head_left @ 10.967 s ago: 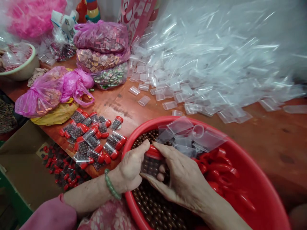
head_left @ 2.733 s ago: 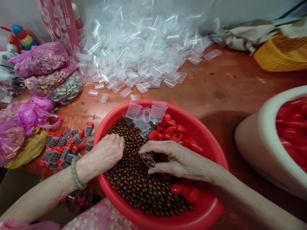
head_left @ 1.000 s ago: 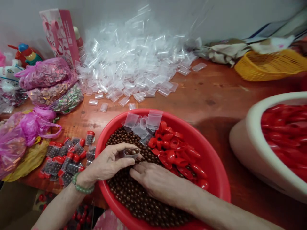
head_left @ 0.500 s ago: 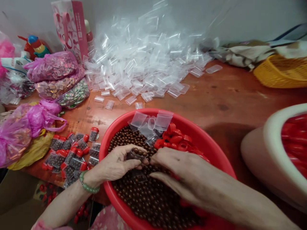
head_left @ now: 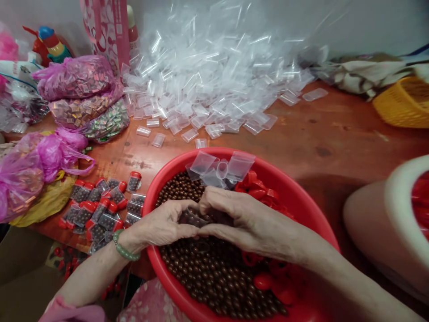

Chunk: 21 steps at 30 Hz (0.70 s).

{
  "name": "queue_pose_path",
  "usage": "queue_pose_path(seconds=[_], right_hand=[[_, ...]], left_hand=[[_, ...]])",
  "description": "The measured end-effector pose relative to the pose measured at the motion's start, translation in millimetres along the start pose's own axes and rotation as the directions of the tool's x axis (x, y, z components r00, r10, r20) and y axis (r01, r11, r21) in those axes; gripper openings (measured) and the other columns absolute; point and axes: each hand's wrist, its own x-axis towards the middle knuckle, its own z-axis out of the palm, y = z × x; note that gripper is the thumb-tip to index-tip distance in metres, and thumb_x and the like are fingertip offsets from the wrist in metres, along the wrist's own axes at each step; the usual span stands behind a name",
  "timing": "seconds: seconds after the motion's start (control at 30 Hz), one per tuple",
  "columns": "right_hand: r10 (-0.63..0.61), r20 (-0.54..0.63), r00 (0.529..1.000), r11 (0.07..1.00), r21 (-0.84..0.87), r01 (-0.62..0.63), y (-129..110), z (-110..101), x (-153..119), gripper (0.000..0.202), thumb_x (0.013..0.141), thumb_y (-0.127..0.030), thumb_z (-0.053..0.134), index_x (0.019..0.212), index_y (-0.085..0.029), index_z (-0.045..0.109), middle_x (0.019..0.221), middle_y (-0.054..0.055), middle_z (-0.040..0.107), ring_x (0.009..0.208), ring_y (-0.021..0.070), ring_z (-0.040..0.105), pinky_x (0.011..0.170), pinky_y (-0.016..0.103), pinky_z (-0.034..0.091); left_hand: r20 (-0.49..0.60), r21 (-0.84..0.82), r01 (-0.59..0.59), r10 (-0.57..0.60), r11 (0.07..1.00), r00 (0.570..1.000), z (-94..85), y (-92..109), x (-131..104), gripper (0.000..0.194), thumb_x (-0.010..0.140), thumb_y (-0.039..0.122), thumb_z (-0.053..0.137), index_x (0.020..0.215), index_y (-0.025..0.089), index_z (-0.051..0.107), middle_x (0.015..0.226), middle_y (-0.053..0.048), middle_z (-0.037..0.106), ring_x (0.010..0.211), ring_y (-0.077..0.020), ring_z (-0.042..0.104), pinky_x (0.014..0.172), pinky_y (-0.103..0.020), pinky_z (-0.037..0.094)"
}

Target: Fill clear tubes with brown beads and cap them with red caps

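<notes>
My left hand [head_left: 164, 222] grips a small clear plastic container [head_left: 193, 217] with brown beads in it, held sideways over the red tub [head_left: 288, 181]. Against the container's right end, my right hand [head_left: 244, 219] is closed with curled fingers and the thumb below; what it pinches there is hidden. Below both hands lies a mass of loose brown beads [head_left: 214, 279]. Red caps [head_left: 259, 192] are heaped along the tub's right side, partly under my right forearm. Several empty clear sleeves [head_left: 209, 167] rest at the tub's far rim.
A large pile of clear sleeves [head_left: 214, 85] covers the table's back. Filled containers with red caps [head_left: 97, 205] lie left of the tub. Pink bags [head_left: 78, 78] stand further left. A white bucket [head_left: 375, 223] holding red pieces is at right, a yellow basket [head_left: 398, 105] behind it.
My right hand has moved up and left, closing over the container's end. The beads at its mouth are now mostly covered. The view has shifted slightly.
</notes>
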Motion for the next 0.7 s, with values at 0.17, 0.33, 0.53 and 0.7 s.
queue_pose_path(seconds=[0.17,0.33,0.53,0.7], right_hand=[[0.014,0.006,1.0,0.999,0.037,-0.015,0,2,-6,0.021,0.091,-0.023,0.052,0.072,-0.02,0.045,0.074,0.001,0.054,0.066,0.0118,0.048,0.059,0.024,0.038],[0.146,-0.02,0.989,0.982,0.125,-0.142,4,-1,-18,0.012,0.092,-0.03,0.053,0.086,-0.02,0.056,0.082,0.003,0.064,0.073,0.0142,0.057,0.067,0.026,0.046],[0.277,-0.209,0.938,0.96,0.027,-0.278,22,-6,-58,0.018,0.091,-0.036,0.054,0.102,-0.023,0.06,0.099,0.006,0.067,0.091,0.0219,0.062,0.082,0.037,0.05],[0.327,-0.049,0.944,0.915,-0.236,-0.329,17,7,-87,0.015,0.089,-0.03,0.058,0.1,-0.022,0.063,0.097,0.008,0.062,0.091,0.0235,0.057,0.083,0.042,0.046]], left_hand=[[0.0,0.019,0.032,-0.032,0.999,0.999,0.8,2,0,0.015,0.075,0.015,0.066,0.09,0.014,0.063,0.081,0.0,0.059,0.076,-0.0113,0.053,0.074,-0.024,0.041],[-0.045,0.053,0.07,-0.068,0.996,0.997,2.1,8,0,0.019,0.075,0.016,0.068,0.094,0.014,0.064,0.084,-0.002,0.065,0.079,-0.0128,0.058,0.079,-0.026,0.043],[-0.117,0.057,0.003,0.004,0.998,0.993,1.4,11,-1,0.017,0.081,0.021,0.067,0.096,0.015,0.063,0.084,-0.001,0.066,0.081,-0.0108,0.059,0.079,-0.023,0.043],[-0.079,0.089,-0.003,0.01,0.996,0.997,5.9,7,-4,0.014,0.083,0.021,0.067,0.096,0.018,0.065,0.09,-0.001,0.069,0.086,-0.0103,0.061,0.081,-0.021,0.042]])
